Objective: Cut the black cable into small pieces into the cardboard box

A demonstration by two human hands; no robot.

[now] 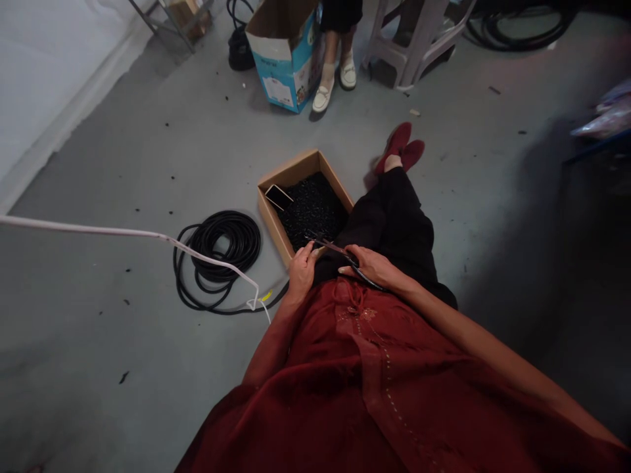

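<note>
At the near corner of the cardboard box (273,223), gripping scissors (338,248) in the fingers of the right hand (369,264), angled toward the left hand (301,270), unclear whether pinching anything; with black cable (251,238) coiled on the floor (148,355) alongside, probably for easy reach.

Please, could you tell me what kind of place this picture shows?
Probably a workshop or storeroom: a black coil lies on the grey floor, beside it stands a cardboard box of small black pieces, and the right hand holds scissors.
</note>
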